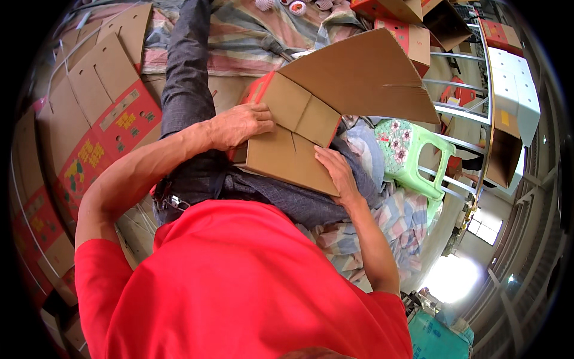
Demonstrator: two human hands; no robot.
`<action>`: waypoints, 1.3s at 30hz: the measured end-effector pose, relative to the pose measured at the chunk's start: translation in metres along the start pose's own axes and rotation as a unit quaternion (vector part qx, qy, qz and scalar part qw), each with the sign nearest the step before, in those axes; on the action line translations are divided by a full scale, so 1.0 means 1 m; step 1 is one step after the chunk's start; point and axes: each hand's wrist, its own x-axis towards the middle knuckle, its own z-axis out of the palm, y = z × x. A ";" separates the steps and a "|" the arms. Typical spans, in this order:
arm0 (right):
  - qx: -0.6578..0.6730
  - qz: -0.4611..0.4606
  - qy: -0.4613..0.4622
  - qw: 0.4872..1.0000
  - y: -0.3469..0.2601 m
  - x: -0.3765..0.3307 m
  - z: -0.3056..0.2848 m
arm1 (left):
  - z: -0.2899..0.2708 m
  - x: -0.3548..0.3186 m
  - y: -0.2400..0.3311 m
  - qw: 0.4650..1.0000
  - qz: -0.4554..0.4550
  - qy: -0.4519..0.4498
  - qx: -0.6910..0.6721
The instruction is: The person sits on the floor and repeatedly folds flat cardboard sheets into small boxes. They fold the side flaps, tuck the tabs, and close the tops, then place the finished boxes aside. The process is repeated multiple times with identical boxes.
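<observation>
Across my lap lies a brown cardboard box (302, 115) with red printed sides, partly folded. One large flap (365, 75) stands up at its far right, and a slotted flap (287, 157) lies across the near side. My left hand (242, 127) is closed, its fingers curled over the box's left edge. At the near right corner my right hand (336, 173) grips the slotted flap, fingers on top and pressed to the edge. Its thumb is mostly hidden. The underside of the box is out of sight.
Flattened red-and-brown cartons (98, 107) are stacked on the left. A green plastic stool (415, 158) with a floral seat stands at right, beside a metal roller rack (457, 110) with boxes around it. Striped cloth (239, 36) covers the floor ahead.
</observation>
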 end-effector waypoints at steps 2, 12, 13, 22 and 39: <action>-0.015 0.026 -0.018 0.999 0.007 0.007 0.000 | 0.003 0.002 -0.002 0.999 -0.036 -0.004 0.019; -0.007 0.061 -0.014 0.998 0.045 0.013 0.020 | -0.043 -0.009 0.052 0.974 -0.051 0.047 -0.213; -0.002 0.065 -0.013 0.998 0.046 0.015 0.020 | -0.033 -0.007 0.057 0.978 -0.065 0.070 -0.187; 0.195 0.184 0.017 0.963 0.066 0.004 0.021 | -0.007 0.004 0.047 0.979 -0.125 0.146 -0.069; 0.286 0.403 0.260 0.830 0.025 0.055 0.085 | 0.073 0.009 -0.015 0.885 -0.315 0.336 -0.070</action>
